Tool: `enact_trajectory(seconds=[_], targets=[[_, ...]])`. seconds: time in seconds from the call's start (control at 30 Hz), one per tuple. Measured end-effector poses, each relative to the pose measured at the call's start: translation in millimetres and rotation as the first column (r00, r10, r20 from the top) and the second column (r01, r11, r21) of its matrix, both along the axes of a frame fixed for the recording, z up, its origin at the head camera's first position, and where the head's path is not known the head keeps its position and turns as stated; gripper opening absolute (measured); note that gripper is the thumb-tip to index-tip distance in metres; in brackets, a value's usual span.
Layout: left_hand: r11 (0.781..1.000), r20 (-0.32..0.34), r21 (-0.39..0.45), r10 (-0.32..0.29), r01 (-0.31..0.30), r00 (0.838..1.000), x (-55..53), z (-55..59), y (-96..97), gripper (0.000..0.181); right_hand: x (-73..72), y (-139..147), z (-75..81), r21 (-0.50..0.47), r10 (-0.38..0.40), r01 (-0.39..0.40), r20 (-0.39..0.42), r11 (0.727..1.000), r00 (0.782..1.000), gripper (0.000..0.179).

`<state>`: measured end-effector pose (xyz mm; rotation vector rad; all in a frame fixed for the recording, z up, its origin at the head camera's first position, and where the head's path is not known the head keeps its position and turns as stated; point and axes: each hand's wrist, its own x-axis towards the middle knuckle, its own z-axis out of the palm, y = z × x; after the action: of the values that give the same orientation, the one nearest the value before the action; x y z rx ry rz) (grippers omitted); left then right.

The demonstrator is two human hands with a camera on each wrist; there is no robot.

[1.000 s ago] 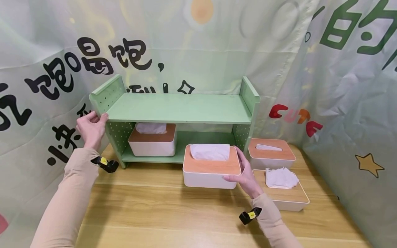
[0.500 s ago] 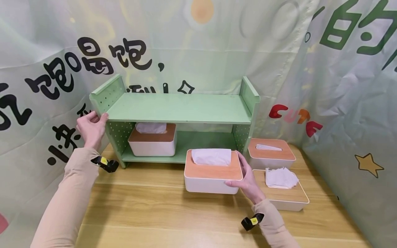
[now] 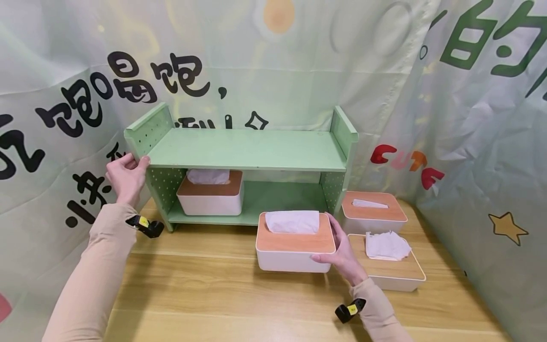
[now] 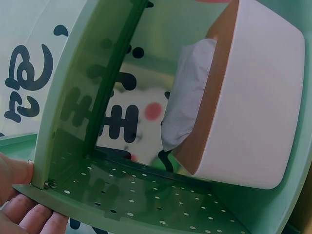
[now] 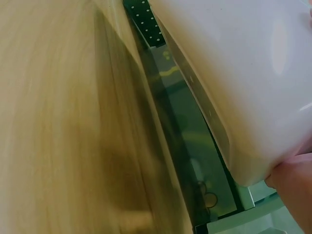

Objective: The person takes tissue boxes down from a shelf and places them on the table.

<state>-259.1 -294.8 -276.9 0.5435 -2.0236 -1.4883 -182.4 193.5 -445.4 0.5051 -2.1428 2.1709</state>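
In the head view, my right hand grips the right end of a white tissue box with a wood-look lid and a tissue sticking out. The box is in front of the green shelf; the right wrist view shows its underside raised off the table. My left hand pinches the front edge of the shelf's left side panel, thumb on one face and fingers on the other in the left wrist view. A second tissue box sits on the left of the lower shelf board, a brown lid on top.
Two more tissue boxes stand on the wooden table at the right: one beside the shelf, another nearer me, close to my right forearm. A printed cloth hangs behind the shelf and along both sides.
My right hand has moved the gripped tissue box toward me, slightly to the right and away from the shelf. The left hand keeps its place on the side panel.
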Motion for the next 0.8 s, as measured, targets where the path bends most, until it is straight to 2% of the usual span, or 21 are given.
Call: enact_trajectory(seconds=[0.2,0.8], targets=[[1.0,0.011,-0.004,0.0,0.0,1.0,-0.2,-0.4,-0.1,0.041,-0.5,1.3,-6.0,0.014,0.001,-0.001,0.006,1.0,1.0,0.116],[1.0,-0.012,0.003,0.005,-0.005,1.0,-0.3,-0.4,-0.4,0.039,-0.2,4.4,-16.1,0.028,0.024,-0.024,0.012,0.999,1.0,0.119]])
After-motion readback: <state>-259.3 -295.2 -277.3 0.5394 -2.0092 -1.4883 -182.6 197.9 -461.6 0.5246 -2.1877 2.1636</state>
